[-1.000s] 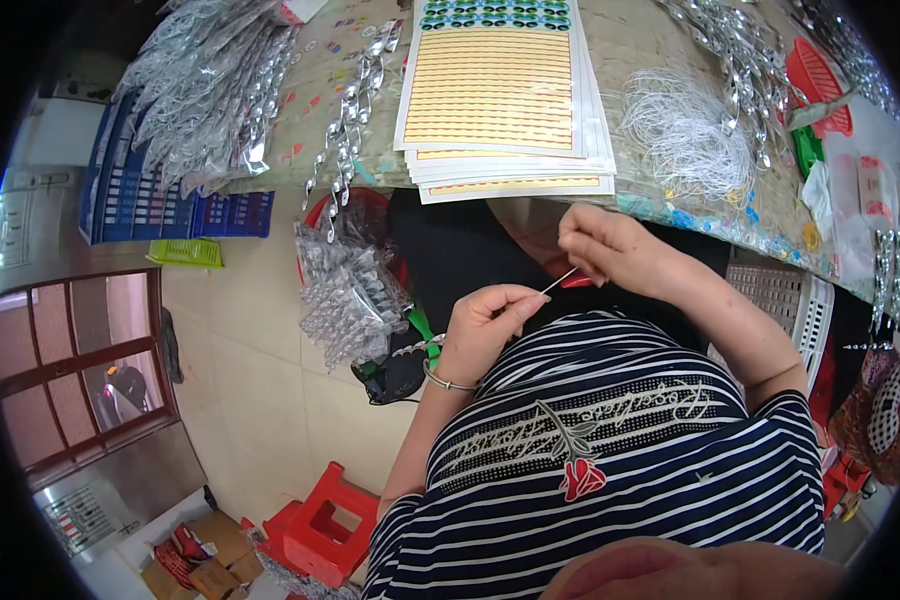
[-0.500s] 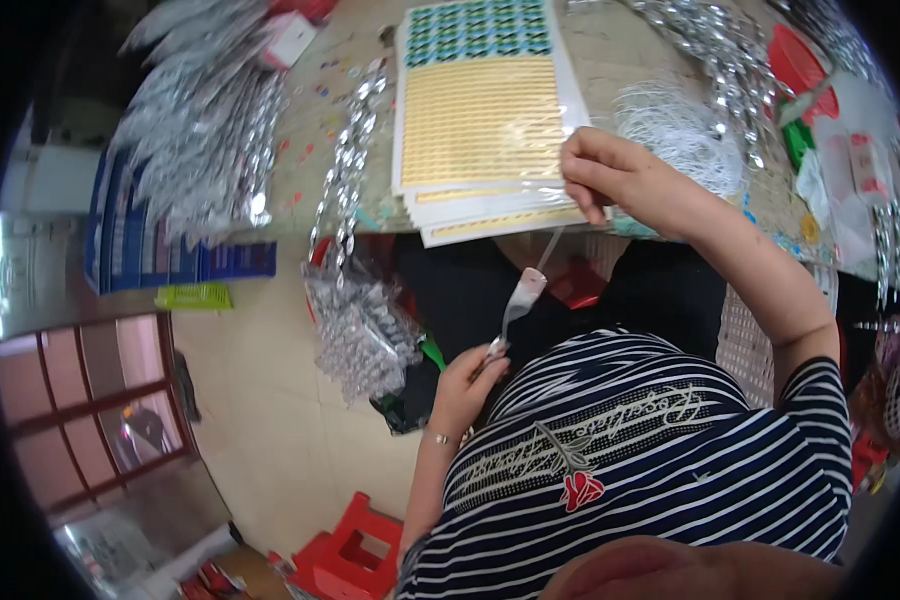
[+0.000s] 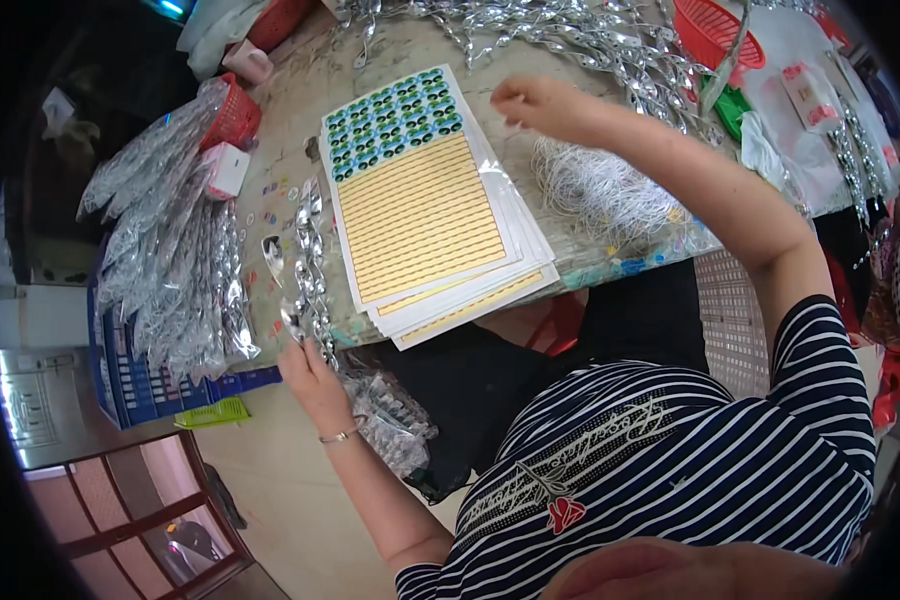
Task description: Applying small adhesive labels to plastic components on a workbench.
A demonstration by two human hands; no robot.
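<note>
L hand (image 3: 315,385) is at the near L edge of the tbl (image 3: 295,100), thumb & fingers pinched on the lower end of a shiny silver spiral strip (image 3: 289,312), which runs up from the fingertips over the tabletop. More silver spiral strips (image 3: 315,270) lie just R of it, btwn it & a stack of sticker sheets (image 3: 425,220); top sheet has blue-green motifs at the far end, yellow rows at the near end. R hand (image 3: 545,108) is raised beyond the stack's far R corner, fingers bent in; can't tell if it grips anything. Loose hank of white cord (image 3: 605,190) is on the tbl near the R forearm. Far L: red basket (image 3: 238,112), w/ a pink-&-white box (image 3: 227,170) just nearer. Plastic-wrapped silver pieces (image 3: 170,240) are heaped along the L side, above a blue crate (image 3: 120,375). Far R: red colander-type basket (image 3: 715,35). Bag of silver pieces (image 3: 390,425) is below tbl edge, just R of the L wrist.
</note>
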